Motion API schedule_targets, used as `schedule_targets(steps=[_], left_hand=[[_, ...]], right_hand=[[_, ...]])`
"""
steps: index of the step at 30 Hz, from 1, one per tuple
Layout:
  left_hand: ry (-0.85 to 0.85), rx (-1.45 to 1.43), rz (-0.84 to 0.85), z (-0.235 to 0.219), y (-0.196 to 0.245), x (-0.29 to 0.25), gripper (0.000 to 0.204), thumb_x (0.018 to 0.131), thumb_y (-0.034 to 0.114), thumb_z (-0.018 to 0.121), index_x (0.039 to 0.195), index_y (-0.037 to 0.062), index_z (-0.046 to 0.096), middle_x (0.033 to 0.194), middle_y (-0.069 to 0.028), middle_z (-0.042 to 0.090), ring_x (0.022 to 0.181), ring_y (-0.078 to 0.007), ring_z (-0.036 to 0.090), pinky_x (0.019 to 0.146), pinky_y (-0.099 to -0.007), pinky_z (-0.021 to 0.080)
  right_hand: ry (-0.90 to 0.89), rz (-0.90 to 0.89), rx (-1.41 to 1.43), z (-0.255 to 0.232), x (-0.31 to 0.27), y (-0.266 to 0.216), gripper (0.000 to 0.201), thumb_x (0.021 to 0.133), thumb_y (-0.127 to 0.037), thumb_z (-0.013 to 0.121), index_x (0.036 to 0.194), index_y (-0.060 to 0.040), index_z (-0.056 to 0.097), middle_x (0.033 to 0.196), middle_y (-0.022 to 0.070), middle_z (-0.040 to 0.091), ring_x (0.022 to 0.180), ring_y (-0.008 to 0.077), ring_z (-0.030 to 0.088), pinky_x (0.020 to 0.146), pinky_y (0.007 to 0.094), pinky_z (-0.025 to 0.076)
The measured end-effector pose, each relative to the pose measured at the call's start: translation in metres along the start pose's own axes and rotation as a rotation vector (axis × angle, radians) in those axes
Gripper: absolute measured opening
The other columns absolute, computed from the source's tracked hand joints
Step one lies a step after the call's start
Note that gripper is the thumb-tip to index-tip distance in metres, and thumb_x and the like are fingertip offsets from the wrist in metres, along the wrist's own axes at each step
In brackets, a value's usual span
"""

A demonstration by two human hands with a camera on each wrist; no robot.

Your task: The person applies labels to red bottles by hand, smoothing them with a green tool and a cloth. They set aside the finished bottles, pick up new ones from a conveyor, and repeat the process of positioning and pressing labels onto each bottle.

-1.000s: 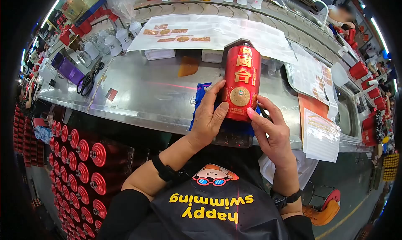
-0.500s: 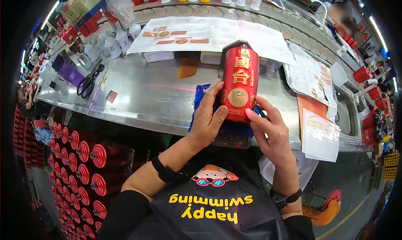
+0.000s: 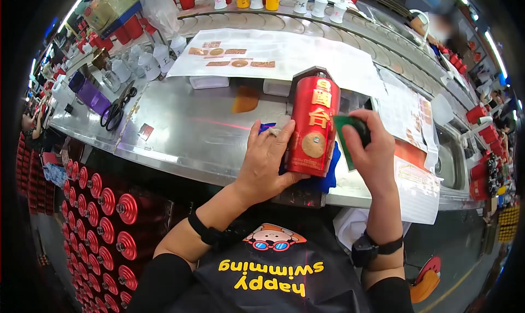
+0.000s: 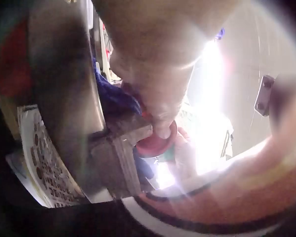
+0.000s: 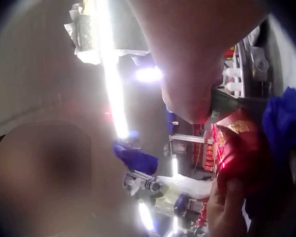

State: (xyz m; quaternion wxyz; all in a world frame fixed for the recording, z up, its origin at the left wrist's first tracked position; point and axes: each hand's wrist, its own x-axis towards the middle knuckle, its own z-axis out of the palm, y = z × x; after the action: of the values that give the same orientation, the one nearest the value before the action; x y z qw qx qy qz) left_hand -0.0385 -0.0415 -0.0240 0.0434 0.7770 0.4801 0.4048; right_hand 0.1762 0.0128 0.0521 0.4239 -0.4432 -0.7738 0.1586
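Left hand [image 3: 265,159] grips red bottle [image 3: 314,121], underside hidden; right hand [image 3: 376,151] pinches partly covered green piece [image 3: 343,127]; steel bench [image 3: 186,121].

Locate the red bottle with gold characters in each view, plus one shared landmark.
Head: red bottle, right of centre, slightly above mid-height.
Left wrist: red bottle, partly visible, just below centre.
Right wrist: red bottle, right of centre, below mid-height.
Landmark: blue cloth, in all three.
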Motion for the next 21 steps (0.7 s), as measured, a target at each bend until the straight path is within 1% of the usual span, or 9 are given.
schedule_targets(steps=[1, 3, 4, 5, 7, 9, 13, 15, 21], left_hand=[[0.024, 0.022, 0.018, -0.002, 0.001, 0.003, 0.100, 0.072, 0.047, 0.081, 0.147, -0.0012, 0.034, 0.126, -0.0188, 0.056, 0.111, -0.0373, 0.054, 0.113, -0.0597, 0.020], [0.061, 0.058, 0.054, -0.004, 0.003, 0.006, 0.103, 0.071, 0.049, 0.081, 0.148, -0.0009, 0.033, 0.127, -0.0196, 0.055, 0.114, -0.0377, 0.053, 0.113, -0.0599, 0.020], [0.063, 0.026, 0.029, -0.001, 0.003, 0.006, 0.104, 0.070, 0.051, 0.080, 0.148, -0.0010, 0.034, 0.129, -0.0204, 0.054, 0.116, -0.0381, 0.052, 0.113, -0.0601, 0.020], [0.070, -0.002, 0.002, 0.003, 0.002, 0.005, 0.105, 0.070, 0.053, 0.080, 0.147, -0.0011, 0.034, 0.131, -0.0212, 0.053, 0.117, -0.0385, 0.051, 0.113, -0.0603, 0.020], [0.065, -0.068, -0.047, 0.008, -0.002, 0.006, 0.107, 0.069, 0.057, 0.079, 0.148, -0.0009, 0.034, 0.134, -0.0226, 0.050, 0.121, -0.0392, 0.049, 0.113, -0.0606, 0.019], [0.022, -0.162, -0.090, 0.013, -0.003, 0.006, 0.110, 0.068, 0.059, 0.078, 0.148, -0.0005, 0.033, 0.137, -0.0240, 0.047, 0.124, -0.0398, 0.047, 0.113, -0.0608, 0.019], [-0.030, 0.104, 0.043, -0.007, 0.001, 0.015, 0.114, 0.068, 0.059, 0.079, 0.151, 0.0008, 0.026, 0.139, -0.0244, 0.045, 0.126, -0.0410, 0.045, 0.113, -0.0609, 0.019], [-0.047, 0.132, 0.066, -0.011, 0.003, 0.017, 0.116, 0.068, 0.057, 0.080, 0.151, 0.0014, 0.023, 0.141, -0.0256, 0.043, 0.127, -0.0420, 0.043, 0.113, -0.0617, 0.019], [-0.140, -0.520, -0.273, 0.001, -0.019, -0.009, 0.096, 0.076, 0.054, 0.079, 0.141, 0.0023, 0.031, 0.131, -0.0236, 0.046, 0.124, -0.0394, 0.043, 0.114, -0.0477, 0.025]], right_hand=[[-0.143, 0.027, 0.157, -0.004, -0.003, -0.008, 0.025, 0.087, -0.009, 0.070, 0.109, -0.0034, 0.061, 0.086, 0.0139, 0.069, 0.073, 0.0223, 0.069, 0.065, 0.0309, 0.052], [-0.239, -0.076, 0.182, 0.001, -0.005, -0.001, 0.025, 0.087, -0.008, 0.070, 0.110, -0.0032, 0.061, 0.086, 0.0129, 0.069, 0.074, 0.0195, 0.069, 0.066, 0.0300, 0.052], [-0.154, 0.112, 0.256, 0.004, -0.003, 0.004, 0.026, 0.087, -0.009, 0.071, 0.110, -0.0028, 0.061, 0.087, 0.0126, 0.069, 0.078, 0.0171, 0.068, 0.068, 0.0301, 0.052], [-0.036, 0.067, 0.036, 0.001, 0.002, 0.011, 0.026, 0.087, -0.010, 0.071, 0.110, -0.0033, 0.061, 0.087, 0.0115, 0.069, 0.078, 0.0141, 0.066, 0.069, 0.0298, 0.052], [-0.063, 0.132, 0.146, -0.005, 0.000, 0.008, 0.025, 0.088, -0.010, 0.071, 0.110, -0.0031, 0.061, 0.086, 0.0095, 0.068, 0.079, 0.0123, 0.065, 0.069, 0.0288, 0.052], [-0.236, -0.004, 0.312, -0.005, -0.006, 0.001, 0.026, 0.088, -0.009, 0.072, 0.111, -0.0022, 0.062, 0.086, 0.0071, 0.067, 0.078, 0.0109, 0.063, 0.068, 0.0258, 0.051], [-0.069, 0.286, 0.412, -0.002, -0.013, 0.013, 0.026, 0.088, -0.009, 0.072, 0.111, -0.0021, 0.062, 0.088, 0.0032, 0.067, 0.080, 0.0086, 0.062, 0.072, 0.0233, 0.050], [-0.100, 0.325, 0.478, -0.006, -0.016, 0.010, 0.026, 0.089, -0.009, 0.071, 0.113, -0.0025, 0.062, 0.091, 0.0028, 0.067, 0.083, 0.0073, 0.061, 0.074, 0.0227, 0.049], [-0.089, 0.373, 0.543, -0.010, -0.022, 0.023, 0.029, 0.090, -0.010, 0.072, 0.116, -0.0023, 0.062, 0.094, 0.0028, 0.066, 0.083, 0.0074, 0.060, 0.074, 0.0218, 0.049]])
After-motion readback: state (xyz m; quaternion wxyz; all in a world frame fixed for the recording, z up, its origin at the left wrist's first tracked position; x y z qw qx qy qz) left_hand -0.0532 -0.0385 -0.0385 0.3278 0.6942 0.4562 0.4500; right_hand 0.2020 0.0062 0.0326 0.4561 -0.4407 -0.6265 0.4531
